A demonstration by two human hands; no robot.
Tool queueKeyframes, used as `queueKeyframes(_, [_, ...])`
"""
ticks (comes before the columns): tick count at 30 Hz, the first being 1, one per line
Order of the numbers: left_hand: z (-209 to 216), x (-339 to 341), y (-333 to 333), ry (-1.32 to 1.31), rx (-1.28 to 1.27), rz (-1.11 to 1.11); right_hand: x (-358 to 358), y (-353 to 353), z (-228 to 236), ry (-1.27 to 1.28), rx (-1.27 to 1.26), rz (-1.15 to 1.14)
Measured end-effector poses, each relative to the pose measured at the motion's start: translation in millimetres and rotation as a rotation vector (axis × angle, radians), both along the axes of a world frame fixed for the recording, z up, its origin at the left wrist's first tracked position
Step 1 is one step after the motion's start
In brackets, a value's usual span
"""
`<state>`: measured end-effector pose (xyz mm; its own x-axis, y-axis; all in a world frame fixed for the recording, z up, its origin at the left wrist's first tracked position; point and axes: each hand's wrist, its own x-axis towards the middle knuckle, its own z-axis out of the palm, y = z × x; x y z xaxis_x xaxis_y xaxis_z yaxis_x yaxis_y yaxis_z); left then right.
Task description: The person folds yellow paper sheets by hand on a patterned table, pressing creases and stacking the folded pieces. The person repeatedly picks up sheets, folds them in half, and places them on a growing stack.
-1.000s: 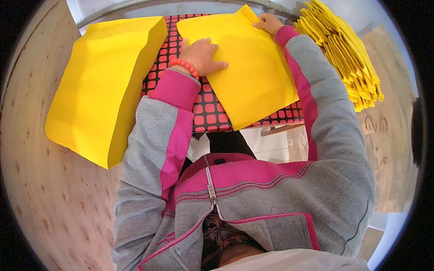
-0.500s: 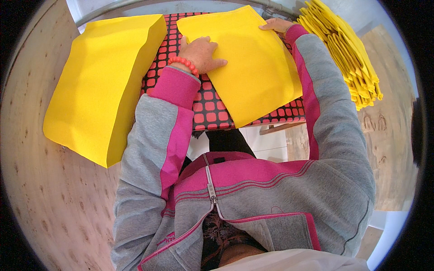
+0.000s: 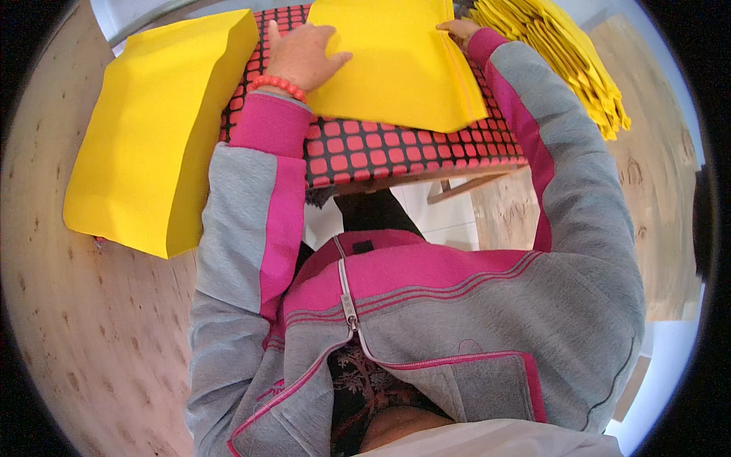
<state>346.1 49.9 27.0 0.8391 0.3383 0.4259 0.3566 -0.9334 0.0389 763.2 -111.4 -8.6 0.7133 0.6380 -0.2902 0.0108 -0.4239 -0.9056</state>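
Observation:
A flat yellow cloth piece (image 3: pixel 388 68), with a stitched line near its right edge, lies on the small table, its far part cut off by the picture's top. My left hand (image 3: pixel 301 57), a red bead bracelet at its wrist, rests at the cloth's left edge with fingers spread. At the right edge my right hand (image 3: pixel 462 30) pinches the cloth between thumb and fingers; the fingertips are partly hidden. To the left lies a thick stack of yellow cloth (image 3: pixel 145 129) with a smooth top.
A red-and-black patterned cover (image 3: pixel 365 156) lies over the table, which has a wooden edge and legs. Beyond my right forearm sits a tall pile of folded yellow pieces (image 3: pixel 563 61). Wooden-looking flooring (image 3: pixel 129 327) spreads on the left, and white tiles (image 3: pixel 438 213) show below the table.
The cloth piece has turned straighter and moved away from me, baring more of the table's near side. My left hand has shifted left and up with it; the right stays at the right edge.

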Motion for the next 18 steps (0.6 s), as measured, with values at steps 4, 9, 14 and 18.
queueKeyframes(4, [-4.9, -23.8, -9.8, -0.222, 0.024, -0.008, -70.5, -36.1, 20.8, 0.122, 0.166, -0.092])
queueKeyframes(9, [3.7, -80.5, -83.5, -0.282, -0.057, -0.035, -156.3, -82.3, 30.5, 0.258, 0.207, -0.051])
queueKeyframes(14, [7.8, -104.5, -179.5, -0.376, 0.019, -0.183, -215.0, -112.6, 28.2, 0.402, 0.335, -0.041])
queueKeyframes(18, [3.1, -91.2, -194.7, -0.151, 0.127, -0.065, -248.0, -132.3, 28.3, 0.444, 0.395, -0.062])
